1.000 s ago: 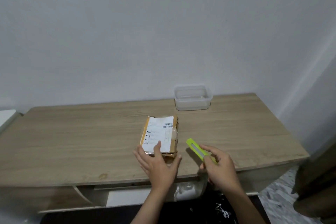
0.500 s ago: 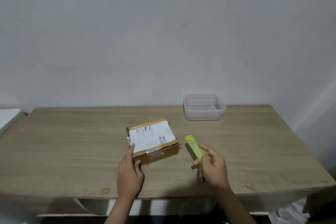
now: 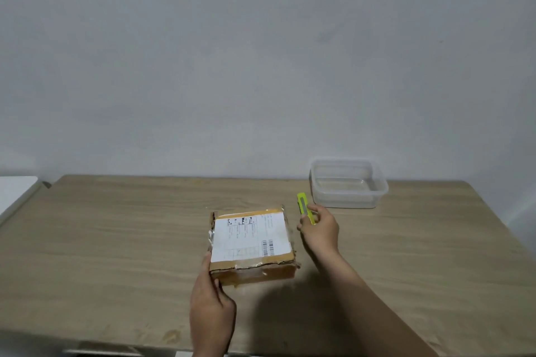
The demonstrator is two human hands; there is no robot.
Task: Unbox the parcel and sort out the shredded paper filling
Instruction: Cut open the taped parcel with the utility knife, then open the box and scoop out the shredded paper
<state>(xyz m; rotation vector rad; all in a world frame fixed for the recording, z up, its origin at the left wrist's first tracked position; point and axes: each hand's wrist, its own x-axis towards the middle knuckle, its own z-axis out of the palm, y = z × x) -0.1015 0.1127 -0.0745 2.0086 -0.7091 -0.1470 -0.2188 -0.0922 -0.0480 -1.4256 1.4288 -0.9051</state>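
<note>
A small taped cardboard parcel [image 3: 251, 243] with a white shipping label lies flat in the middle of the wooden table [image 3: 116, 235], still sealed. My left hand [image 3: 211, 301] grips its near left corner, thumb along the left edge. My right hand [image 3: 319, 230] hovers just right of the parcel and holds a yellow-green box cutter [image 3: 305, 208], pointing away from me. No blade shows. No shredded paper is visible.
An empty clear plastic container [image 3: 348, 182] stands at the back right of the table, close behind the cutter. A plain wall rises behind the table. A white surface [image 3: 14, 191] adjoins the table's far left corner.
My left hand has turned the parcel from upright to lengthwise across me and slid to its near left corner. My right hand has carried the cutter forward, beside the parcel's right edge.
</note>
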